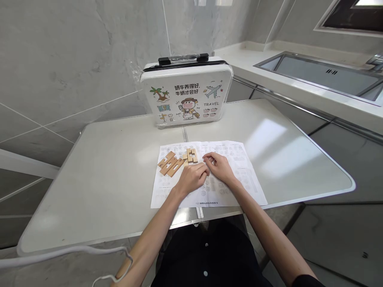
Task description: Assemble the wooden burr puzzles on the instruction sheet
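Observation:
On a printed paper sheet (236,187) lie two groups of light wooden puzzle blocks. Notched flat blocks (171,164) sit side by side at the left. A smaller cluster of blocks (192,155) stands just beyond my left hand (194,176). The fingers of that hand are curled down, close to the nearest blocks, and its palm side is hidden. Beside it, over the middle of the sheet, my right hand (220,166) has its fingers bent, thumb and fingertips close together. Anything between the fingertips of either hand is too small or hidden to make out.
The sheet rests on a white folding table (98,175) with a centre seam. At the back stands a white carry case (185,97) in clear plastic, with cartoon prints. A counter with a sink (311,71) is at the right. A white cable (74,250) hangs at lower left.

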Available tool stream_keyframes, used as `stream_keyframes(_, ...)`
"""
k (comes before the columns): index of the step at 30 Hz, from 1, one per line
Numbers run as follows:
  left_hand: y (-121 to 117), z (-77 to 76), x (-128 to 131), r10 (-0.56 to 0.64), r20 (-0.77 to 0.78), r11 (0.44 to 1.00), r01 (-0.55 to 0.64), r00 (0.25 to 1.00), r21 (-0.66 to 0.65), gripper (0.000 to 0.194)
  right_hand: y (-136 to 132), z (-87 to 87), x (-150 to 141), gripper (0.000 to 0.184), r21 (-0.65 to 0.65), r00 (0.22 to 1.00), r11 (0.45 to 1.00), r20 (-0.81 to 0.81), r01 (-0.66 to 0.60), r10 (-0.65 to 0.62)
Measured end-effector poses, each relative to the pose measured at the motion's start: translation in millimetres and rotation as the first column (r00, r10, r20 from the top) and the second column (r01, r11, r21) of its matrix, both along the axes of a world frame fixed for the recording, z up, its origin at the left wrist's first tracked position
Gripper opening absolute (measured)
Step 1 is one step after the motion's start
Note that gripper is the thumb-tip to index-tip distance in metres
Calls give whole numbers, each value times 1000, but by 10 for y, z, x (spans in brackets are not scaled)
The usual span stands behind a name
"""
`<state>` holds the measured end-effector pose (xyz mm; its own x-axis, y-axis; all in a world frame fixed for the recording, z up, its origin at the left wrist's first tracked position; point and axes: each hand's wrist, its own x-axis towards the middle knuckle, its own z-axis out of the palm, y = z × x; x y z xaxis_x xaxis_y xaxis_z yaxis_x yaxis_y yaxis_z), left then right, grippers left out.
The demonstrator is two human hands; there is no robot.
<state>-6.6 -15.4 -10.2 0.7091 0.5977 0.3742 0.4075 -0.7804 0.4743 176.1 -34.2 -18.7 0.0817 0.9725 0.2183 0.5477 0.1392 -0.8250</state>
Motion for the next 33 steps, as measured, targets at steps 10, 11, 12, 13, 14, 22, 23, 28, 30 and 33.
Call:
stream_keyframes(10,-7,7,-1,4,0,1000,-4,1000,-8,26,2,-4,3,19,1,1000,1000,-8,-2,2)
stream_keyframes(11,-6,6,-2,4,-1,1000,-4,1000,-8,26,3,-6,4,20,0,1000,1000,-10,-3,3)
stream_keyframes(12,-5,6,-4,5,-1,1000,-5,1000,-8,26,4,-9,4,20,0,1000,1000,-12,-3,3)
stream_keyframes(13,-3,6,-5,5,0,1000,-5,1000,-8,26,6,-13,6,19,0,1000,1000,-14,-3,3)
stream_keyframes(14,-2,8,-7,4,1,1000,-4,1000,-7,26,7,-17,7,19,1,1000,1000,-17,-4,4)
stream_keyframes(22,-98,145,-46,7,26,999,-7,1000,32,27,30,-31,6,21,20,999,1000,-34,-2,2)
stream_keyframes(23,-133,178,-67,16,32,999,-17,999,39,26,34,-29,6,21,22,999,1000,-36,-2,3)
stream_keyframes(28,-260,312,-297,206,82,975,-212,975,72,23,38,-16,10,21,23,999,1000,-42,-8,9)
stream_keyframes(30,-243,329,-438,335,107,935,-344,936,82,18,37,-12,13,21,22,999,1000,-42,-13,14)
stream_keyframes(33,-137,300,-666,500,96,858,-507,861,80,28,40,-11,15,21,21,999,1000,-44,-15,16)
